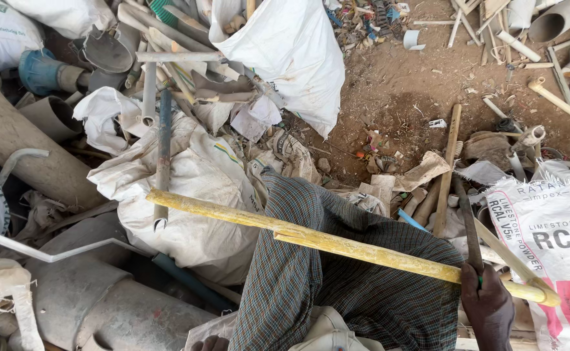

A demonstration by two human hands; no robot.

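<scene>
A long yellow pipe [337,244], dirty and split along part of its length, lies across my lap on the checked cloth [337,292] over my legs. My right hand [489,309] is at the lower right, closed around the handle of a long dark blade [470,224] that points up and away from me, crossing the pipe near its right end. Only the fingertips of my left hand [210,342] show at the bottom edge, beside the cloth; what they hold is hidden.
White woven sacks [194,188] and a large white bag [291,52] lie in front. Grey pipes [12,136], a blue-grey tube [163,149] and pipe scraps fill the left. A printed sack [551,240] and a wooden stick [448,162] lie on the dirt at right.
</scene>
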